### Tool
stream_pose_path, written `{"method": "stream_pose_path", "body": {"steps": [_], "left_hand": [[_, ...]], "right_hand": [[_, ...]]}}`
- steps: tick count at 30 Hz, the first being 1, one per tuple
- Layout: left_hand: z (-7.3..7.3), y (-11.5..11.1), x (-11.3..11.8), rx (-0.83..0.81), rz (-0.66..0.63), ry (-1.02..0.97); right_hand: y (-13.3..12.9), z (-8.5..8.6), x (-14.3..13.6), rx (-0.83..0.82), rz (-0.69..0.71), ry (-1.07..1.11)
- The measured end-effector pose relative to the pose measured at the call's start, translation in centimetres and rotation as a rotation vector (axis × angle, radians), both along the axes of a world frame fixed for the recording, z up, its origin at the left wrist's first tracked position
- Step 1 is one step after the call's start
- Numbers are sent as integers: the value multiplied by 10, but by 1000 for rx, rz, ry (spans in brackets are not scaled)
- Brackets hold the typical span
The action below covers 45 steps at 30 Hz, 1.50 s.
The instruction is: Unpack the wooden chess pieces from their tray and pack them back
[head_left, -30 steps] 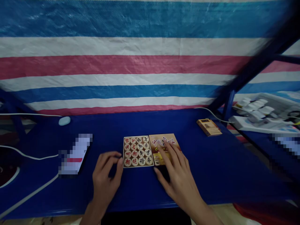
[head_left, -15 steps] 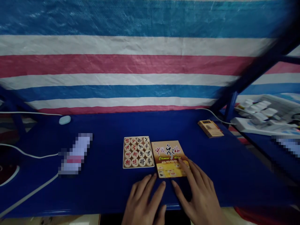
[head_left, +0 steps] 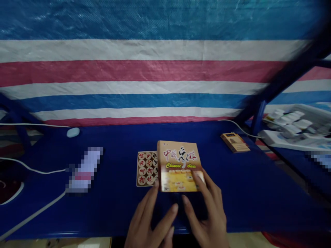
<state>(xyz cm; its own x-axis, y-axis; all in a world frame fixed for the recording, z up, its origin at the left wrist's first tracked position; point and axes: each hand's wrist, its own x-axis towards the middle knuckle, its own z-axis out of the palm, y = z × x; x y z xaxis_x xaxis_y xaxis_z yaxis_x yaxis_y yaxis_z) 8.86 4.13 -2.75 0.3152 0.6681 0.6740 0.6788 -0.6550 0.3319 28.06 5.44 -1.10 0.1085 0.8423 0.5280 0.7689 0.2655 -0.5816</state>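
A tan and yellow box lid (head_left: 181, 165) printed "Chinese chess" is raised off the blue table, its left part overlapping an open box of round chess pieces (head_left: 146, 168). My right hand (head_left: 209, 210) grips the lid at its lower right corner, fingers on the top and right side. At the lid's lower left corner is my left hand (head_left: 151, 217), its index fingertip at the edge and its fingers apart. Red and black characters mark the pieces, and the lid hides the right columns.
A blurred-out phone (head_left: 85, 170) with a cable and a pale blue case (head_left: 73, 132) lie on the left. At the back right are a yellow-brown pack (head_left: 235, 142), a white power strip (head_left: 287, 139) and a tray of white items (head_left: 320, 119).
The lid has risen from the table and moved left, now covering part of the piece box. Both hands have shifted left with it.
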Motion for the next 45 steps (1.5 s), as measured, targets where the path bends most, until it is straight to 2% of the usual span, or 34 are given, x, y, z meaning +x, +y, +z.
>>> {"method": "stream_pose_path", "body": {"steps": [5, 11, 17, 21, 25, 30, 34, 38, 45], "left_hand": [[6, 10, -31, -174, 204, -93], [6, 20, -50, -269, 271, -114], [11, 47, -48, -324, 236, -81], [14, 63, -48, -367, 206, -113], [13, 63, -47, -375, 213, -213], [12, 63, -50, -468, 213, -288], [10, 68, -52, -408, 264, -172], [7, 70, -50, -310, 272, -74], [6, 67, -48, -372, 210, -4]], "right_hand": [[19, 6, -20, -94, 191, -136], [20, -3, -22, -177, 218, -249], [33, 0, -22, -164, 262, -234], [44, 2, -23, -161, 341, -236], [46, 2, -20, -171, 394, -229], [45, -2, -19, -113, 403, -94], [46, -5, -19, -71, 396, -62], [48, -6, -19, -95, 383, -159], [47, -6, -13, -94, 362, -206]]}}
